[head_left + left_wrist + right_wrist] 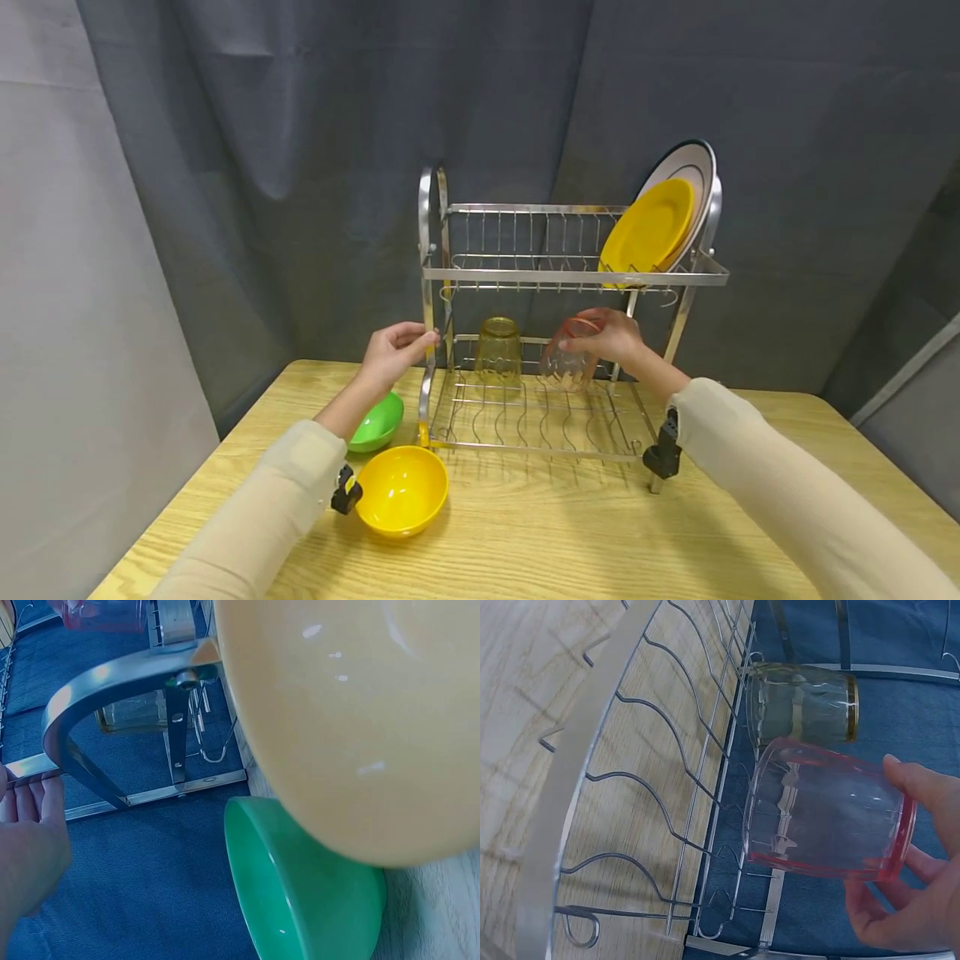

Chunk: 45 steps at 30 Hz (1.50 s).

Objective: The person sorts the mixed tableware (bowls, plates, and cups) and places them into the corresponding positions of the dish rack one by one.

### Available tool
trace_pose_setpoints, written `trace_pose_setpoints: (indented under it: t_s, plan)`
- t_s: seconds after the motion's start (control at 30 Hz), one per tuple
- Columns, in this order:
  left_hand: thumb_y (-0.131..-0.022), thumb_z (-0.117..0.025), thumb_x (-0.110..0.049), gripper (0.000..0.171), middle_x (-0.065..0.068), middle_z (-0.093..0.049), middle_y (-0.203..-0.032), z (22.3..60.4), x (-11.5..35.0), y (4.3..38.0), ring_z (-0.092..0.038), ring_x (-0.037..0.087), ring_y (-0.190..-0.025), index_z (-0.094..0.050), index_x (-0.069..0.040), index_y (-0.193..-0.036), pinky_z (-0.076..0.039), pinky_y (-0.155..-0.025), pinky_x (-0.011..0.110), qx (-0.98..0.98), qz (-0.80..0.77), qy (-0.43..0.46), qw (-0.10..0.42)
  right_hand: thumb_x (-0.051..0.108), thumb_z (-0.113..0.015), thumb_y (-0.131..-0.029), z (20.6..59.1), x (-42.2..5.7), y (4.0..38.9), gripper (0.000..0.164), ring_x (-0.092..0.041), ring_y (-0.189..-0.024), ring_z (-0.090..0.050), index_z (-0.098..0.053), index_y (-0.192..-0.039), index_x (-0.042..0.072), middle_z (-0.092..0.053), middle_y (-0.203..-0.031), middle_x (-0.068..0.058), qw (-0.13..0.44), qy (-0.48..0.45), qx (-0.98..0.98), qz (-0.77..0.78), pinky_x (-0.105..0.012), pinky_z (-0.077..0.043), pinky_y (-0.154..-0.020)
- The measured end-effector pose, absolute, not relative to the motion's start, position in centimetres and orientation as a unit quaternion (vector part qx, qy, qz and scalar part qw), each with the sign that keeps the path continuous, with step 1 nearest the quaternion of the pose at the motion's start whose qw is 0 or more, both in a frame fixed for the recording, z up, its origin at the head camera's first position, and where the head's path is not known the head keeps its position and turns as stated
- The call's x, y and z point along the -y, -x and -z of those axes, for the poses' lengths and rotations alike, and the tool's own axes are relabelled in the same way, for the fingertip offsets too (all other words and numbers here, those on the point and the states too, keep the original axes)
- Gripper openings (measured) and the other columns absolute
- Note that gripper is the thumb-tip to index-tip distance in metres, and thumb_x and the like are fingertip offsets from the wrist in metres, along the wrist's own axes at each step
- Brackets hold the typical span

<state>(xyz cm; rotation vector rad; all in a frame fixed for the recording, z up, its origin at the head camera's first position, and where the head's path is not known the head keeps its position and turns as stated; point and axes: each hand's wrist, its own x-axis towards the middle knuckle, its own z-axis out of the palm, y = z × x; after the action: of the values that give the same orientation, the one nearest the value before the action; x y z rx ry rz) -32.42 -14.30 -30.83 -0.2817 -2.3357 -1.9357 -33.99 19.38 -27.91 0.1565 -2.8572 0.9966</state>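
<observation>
My left hand (392,354) grips the left front upright of a two-tier metal dish rack (525,276). In the left wrist view, the fingers (51,801) bend around the bar. With my right hand (613,337) I hold a clear pink glass (561,365) by its base end, mouth down and slightly tilted, at the back of the lower tier. The right wrist view shows thumb and fingers on either side of the pink glass (825,814). Beside it, a yellow-tinted glass (498,352) stands upside down on the lower tier.
A yellow plate (647,227) and a white dark-rimmed plate (703,167) lean at the upper tier's right end. Left of the rack, a yellow bowl (402,492) and a green bowl (377,423) sit on the wooden table (525,542). A grey curtain (337,125) hangs behind.
</observation>
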Motion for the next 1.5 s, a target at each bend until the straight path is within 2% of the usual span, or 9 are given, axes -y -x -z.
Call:
trace_pose_setpoints:
  t_s: [0.13,0.37,0.6,0.87,1.07,1.33,1.5]
  plan:
    - [-0.095,-0.066,-0.023,0.036,0.017,-0.070,-0.122,30.8,14.4,32.4,-0.069,0.012,-0.101,-0.062,-0.002,-0.124,-0.054,-0.103,0.040,0.767,0.634,0.089,0.049,0.039,-0.074,-0.084,28.2,-18.9,34.7,0.068,-0.041,-0.124,-0.055,-0.054,-0.137,0.001,-0.058,-0.137,-0.023,0.077,-0.052,0.944,-0.315,-0.054,-0.046,-0.105]
    - [-0.095,-0.065,-0.022,0.038,0.020,-0.066,-0.127,30.7,14.3,32.4,-0.067,0.025,-0.114,-0.060,-0.002,-0.127,-0.054,-0.103,0.038,0.766,0.636,0.089,0.042,0.037,-0.077,-0.082,29.0,-18.7,36.2,0.069,-0.042,-0.121,-0.057,-0.055,-0.134,-0.002,-0.060,-0.134,-0.025,0.100,-0.054,0.946,-0.303,-0.053,-0.048,-0.102]
    - [-0.095,-0.065,-0.024,0.038,0.018,-0.067,-0.126,31.0,14.3,32.5,-0.068,0.021,-0.112,-0.060,-0.003,-0.126,-0.053,-0.105,0.040,0.766,0.636,0.082,0.041,0.037,-0.078,-0.082,30.1,-18.6,37.4,0.070,-0.043,-0.119,-0.056,-0.055,-0.133,-0.004,-0.059,-0.134,-0.026,0.102,-0.065,0.953,-0.276,-0.053,-0.046,-0.101]
    - [-0.095,-0.065,-0.024,0.037,0.017,-0.068,-0.126,31.0,14.4,32.4,-0.068,0.023,-0.112,-0.061,-0.003,-0.126,-0.053,-0.104,0.040,0.772,0.629,0.083,0.049,0.034,-0.078,-0.082,30.5,-18.0,37.7,0.072,-0.042,-0.125,-0.051,-0.052,-0.136,-0.005,-0.057,-0.136,-0.026,0.095,-0.067,0.947,-0.301,-0.056,-0.036,-0.110]
    - [-0.095,-0.065,-0.023,0.037,0.018,-0.067,-0.126,30.9,14.2,32.2,-0.068,0.021,-0.111,-0.061,-0.003,-0.126,-0.055,-0.101,0.035,0.772,0.628,0.085,0.048,0.038,-0.076,-0.083,30.9,-17.8,37.8,0.072,-0.042,-0.123,-0.054,-0.051,-0.137,-0.003,-0.058,-0.136,-0.025,0.090,-0.054,0.949,-0.297,-0.053,-0.045,-0.106]
    - [-0.095,-0.066,-0.025,0.039,0.022,-0.064,-0.130,30.9,14.2,32.1,-0.068,0.021,-0.111,-0.060,-0.004,-0.127,-0.055,-0.100,0.035,0.774,0.625,0.085,0.050,0.039,-0.074,-0.084,30.9,-17.7,37.7,0.074,-0.043,-0.120,-0.057,-0.047,-0.138,-0.004,-0.059,-0.133,-0.027,0.080,-0.057,0.952,-0.289,-0.053,-0.049,-0.102]
    - [-0.095,-0.066,-0.026,0.041,0.020,-0.065,-0.129,30.8,14.4,32.0,-0.067,0.022,-0.112,-0.059,-0.004,-0.129,-0.055,-0.101,0.035,0.775,0.625,0.076,0.049,0.039,-0.074,-0.085,30.7,-17.4,37.6,0.075,-0.043,-0.119,-0.056,-0.045,-0.139,-0.005,-0.059,-0.132,-0.027,0.074,-0.058,0.954,-0.286,-0.053,-0.049,-0.100]
